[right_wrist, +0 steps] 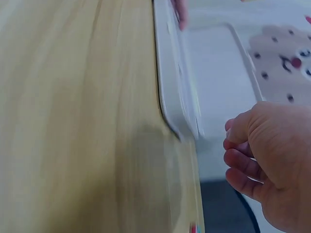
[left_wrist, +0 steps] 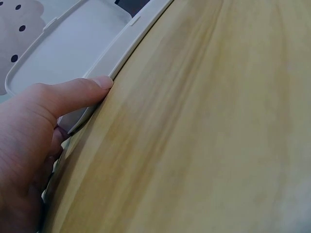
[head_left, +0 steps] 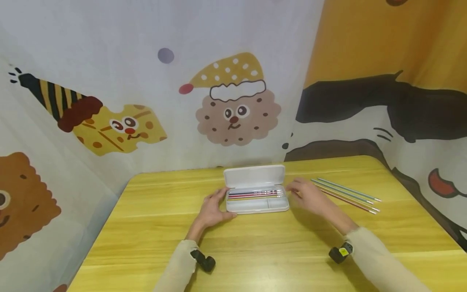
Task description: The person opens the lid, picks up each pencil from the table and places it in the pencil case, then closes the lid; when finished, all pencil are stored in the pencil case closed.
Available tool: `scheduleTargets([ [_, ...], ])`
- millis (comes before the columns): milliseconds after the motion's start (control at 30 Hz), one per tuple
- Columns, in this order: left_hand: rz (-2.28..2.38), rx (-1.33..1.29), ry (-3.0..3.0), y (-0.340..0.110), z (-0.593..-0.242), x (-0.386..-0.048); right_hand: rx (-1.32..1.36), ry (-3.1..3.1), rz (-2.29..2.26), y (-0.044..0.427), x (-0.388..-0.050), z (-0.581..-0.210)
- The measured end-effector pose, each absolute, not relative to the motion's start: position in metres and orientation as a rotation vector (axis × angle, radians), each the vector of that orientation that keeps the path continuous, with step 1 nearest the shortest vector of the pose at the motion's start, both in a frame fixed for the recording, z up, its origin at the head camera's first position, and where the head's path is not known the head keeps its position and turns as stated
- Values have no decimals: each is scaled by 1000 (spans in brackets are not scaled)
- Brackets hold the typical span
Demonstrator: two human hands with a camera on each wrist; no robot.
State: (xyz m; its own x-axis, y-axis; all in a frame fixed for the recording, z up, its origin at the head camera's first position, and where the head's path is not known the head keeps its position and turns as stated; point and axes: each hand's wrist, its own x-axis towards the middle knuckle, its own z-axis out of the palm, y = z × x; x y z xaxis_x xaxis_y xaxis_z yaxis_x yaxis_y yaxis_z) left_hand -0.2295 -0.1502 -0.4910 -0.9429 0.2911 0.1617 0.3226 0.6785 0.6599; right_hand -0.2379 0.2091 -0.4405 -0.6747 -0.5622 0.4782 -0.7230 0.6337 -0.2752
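A white pencil case (head_left: 244, 206) lies on the table with its lid (head_left: 254, 177) raised. Several pencils (head_left: 251, 196) lie side by side in its rear compartment, dark, red and yellow among them. My left hand (head_left: 213, 211) grips the case's left end; in the left wrist view the thumb of that hand (left_wrist: 29, 131) presses the front wall of the case (left_wrist: 129, 42). Just beyond the right end is my right hand (head_left: 310, 197). The right wrist view shows this hand (right_wrist: 284, 158) with loosely bent fingers and nothing visible in them, apart from the case (right_wrist: 170, 82).
Several loose pencils (head_left: 346, 195) lie slanted on the yellow wood-grain table (head_left: 153, 227), right of my right hand. Behind the table's back edge hangs a white cloth (head_left: 175, 138) printed with cartoon figures.
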Motion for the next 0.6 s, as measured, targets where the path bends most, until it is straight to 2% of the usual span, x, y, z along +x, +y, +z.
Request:
scheduleTargets([
  [333,-1098,-562,-2822,-151,-492,-232,682,-2524,631,295,-196,-446],
  [600,-1095,-560,-2805,-151,-494,-232,543,-2466,507,347,-177,-462],
])
